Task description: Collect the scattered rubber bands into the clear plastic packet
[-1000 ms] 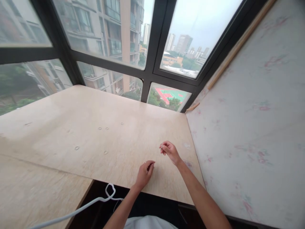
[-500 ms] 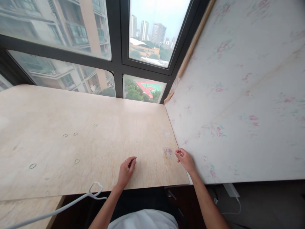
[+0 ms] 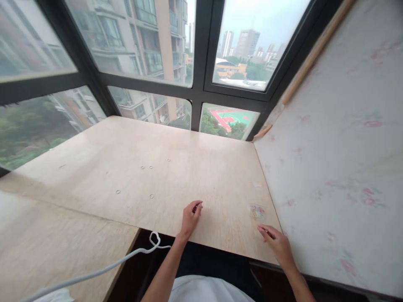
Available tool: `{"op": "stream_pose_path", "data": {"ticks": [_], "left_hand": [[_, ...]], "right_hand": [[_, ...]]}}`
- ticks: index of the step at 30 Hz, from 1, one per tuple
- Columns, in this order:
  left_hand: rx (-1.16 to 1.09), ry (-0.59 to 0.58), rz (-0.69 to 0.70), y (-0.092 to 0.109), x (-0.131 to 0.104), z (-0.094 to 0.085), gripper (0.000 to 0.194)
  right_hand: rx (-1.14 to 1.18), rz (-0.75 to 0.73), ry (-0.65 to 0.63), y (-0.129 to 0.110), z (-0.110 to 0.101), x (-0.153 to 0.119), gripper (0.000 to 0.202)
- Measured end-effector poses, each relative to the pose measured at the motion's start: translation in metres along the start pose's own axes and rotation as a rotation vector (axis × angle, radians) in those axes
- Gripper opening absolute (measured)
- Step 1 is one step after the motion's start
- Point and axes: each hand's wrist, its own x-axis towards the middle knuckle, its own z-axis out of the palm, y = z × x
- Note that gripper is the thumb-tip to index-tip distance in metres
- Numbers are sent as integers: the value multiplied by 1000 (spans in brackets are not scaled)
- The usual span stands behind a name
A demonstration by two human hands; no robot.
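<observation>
My left hand (image 3: 191,218) rests near the front of the marble-patterned tabletop (image 3: 208,167), its fingers curled together. Whatever may be between those fingers is hidden. Over the right end of the top, my right hand (image 3: 277,243) is closed in a pinch. Anything in the pinch is too small to make out. Just beyond its fingertips lies a small clear case (image 3: 258,212) with tiny coloured pieces in it. Left of my left hand, several thin rings lie spread out, among them one ring (image 3: 151,196) nearest that hand and another ring (image 3: 118,191) further left.
A white cable (image 3: 119,261) loops over the front edge at the left. A lower wooden surface (image 3: 63,235) adjoins there. Dark-framed windows (image 3: 198,88) border the back, and a flower-patterned wall (image 3: 330,167) stands close on the right. A faint clear piece (image 3: 256,184) lies near the wall.
My view has turned left, so everything sits further right. My right hand has come from beside the clear case to its near side. The left hand keeps its curled pose.
</observation>
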Motion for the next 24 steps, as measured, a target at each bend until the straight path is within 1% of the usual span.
{"op": "stream_pose_path", "data": {"ticks": [2, 5, 7, 9, 11, 14, 16, 19, 22, 24], "left_hand": [[106, 158, -8, -5, 6, -26, 27], [339, 378, -43, -14, 16, -73, 26], [497, 474, -81, -21, 22, -104, 32], [641, 516, -122, -29, 28, -130, 38], [726, 486, -162, -35, 33, -149, 41], [743, 360, -193, -42, 42, -165, 44], [746, 278, -201, -43, 47, -169, 39], [793, 179, -221, -40, 51, -172, 26], [878, 140, -278, -34, 50, -173, 16], [929, 141, -320, -30, 48, -174, 14]], "right_hand": [[33, 22, -25, 7, 16, -11, 43], [31, 36, 16, 14, 33, -22, 45], [10, 61, 49, 16, 39, -24, 47], [-46, 85, 69, 15, 41, -23, 49], [-136, 97, 94, 12, 42, -21, 49], [-262, 114, 135, 8, 44, -18, 50], [-315, 111, 145, 8, 46, -17, 52], [-353, 110, 163, 10, 47, -15, 53], [-369, 130, 178, 13, 47, -14, 53], [-371, 132, 181, 14, 48, -13, 53]]}}
